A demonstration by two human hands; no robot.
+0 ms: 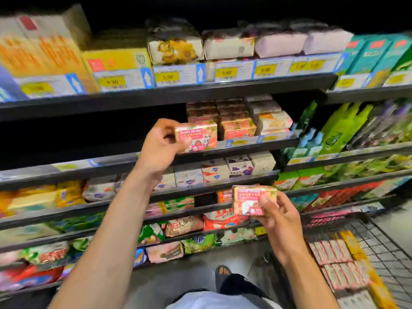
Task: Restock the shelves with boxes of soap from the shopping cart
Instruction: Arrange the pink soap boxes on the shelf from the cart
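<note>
Shop shelf (245, 144) has room; left hand (160, 141) grips soap box (197, 137) up there, right hand (278, 215) grips 2nd box (252, 200). Next, prob.: slide 1st in by stack (238, 128).

Glossy soap boxes (197, 137), a metal wire cart (376, 241), matt black shelves (223, 89).

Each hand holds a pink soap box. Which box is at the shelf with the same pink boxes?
The left box, in the left hand, is up beside the pink stack. The right box, in the right hand, is held lower.
</note>
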